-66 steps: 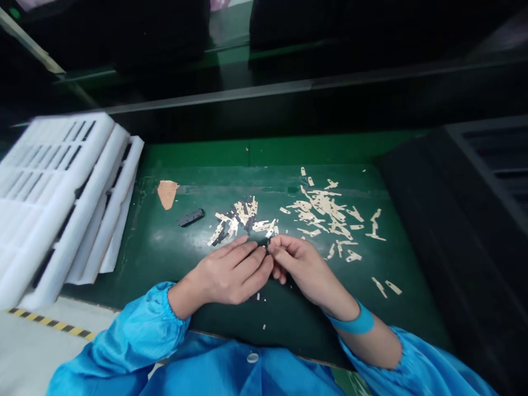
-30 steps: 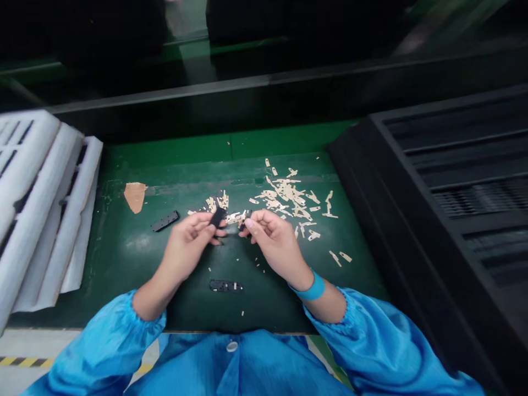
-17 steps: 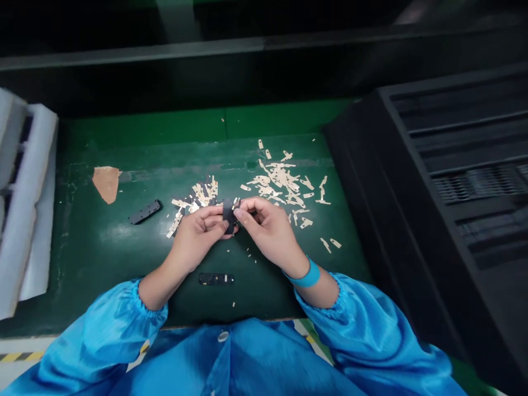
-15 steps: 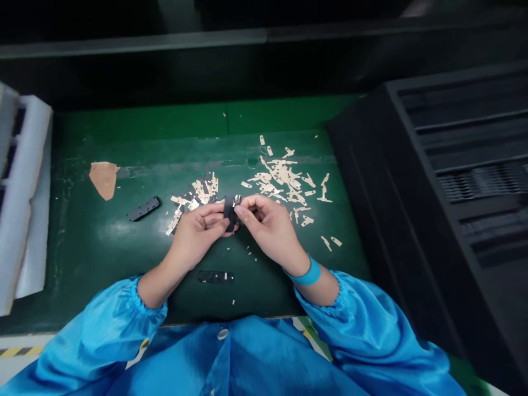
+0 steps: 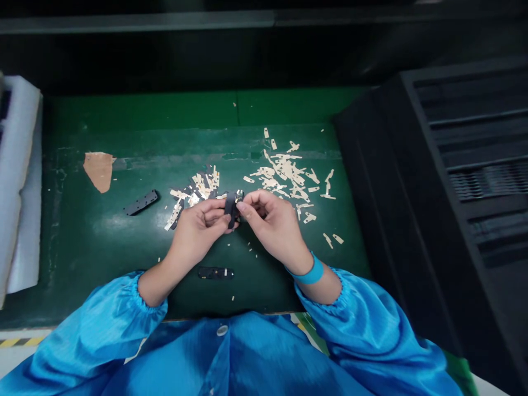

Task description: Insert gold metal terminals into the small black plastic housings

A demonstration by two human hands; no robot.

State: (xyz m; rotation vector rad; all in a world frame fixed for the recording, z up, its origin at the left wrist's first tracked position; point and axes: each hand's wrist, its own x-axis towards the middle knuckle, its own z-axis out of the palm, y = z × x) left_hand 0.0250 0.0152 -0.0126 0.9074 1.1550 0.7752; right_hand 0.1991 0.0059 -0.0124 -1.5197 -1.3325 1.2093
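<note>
My left hand (image 5: pixel 199 230) is closed on a slim black plastic part (image 5: pixel 230 208), which it holds upright between thumb and fingers. At the upper right end of that part shows a small gold-coloured bit (image 5: pixel 239 194). My right hand (image 5: pixel 274 220), with a blue band at the wrist, pinches at the part's right edge. What lies between its fingertips is too small to make out. Behind my left hand is a heap of pale and dark strips (image 5: pixel 204 184). Beyond my right hand lies a scatter of flat cream-coloured pieces (image 5: pixel 289 170).
A similar black part (image 5: pixel 216 273) lies near the table's front edge, and another (image 5: pixel 141 203) lies to the left. Further left are a brown scrap (image 5: pixel 99 171) and white foam (image 5: pixel 22 181). A large black tray stack (image 5: pixel 383 181) stands along the right side.
The view has shifted slightly. My two hands stay together at the black part, which is turned a little; my right fingertips still pinch at its edge.
</note>
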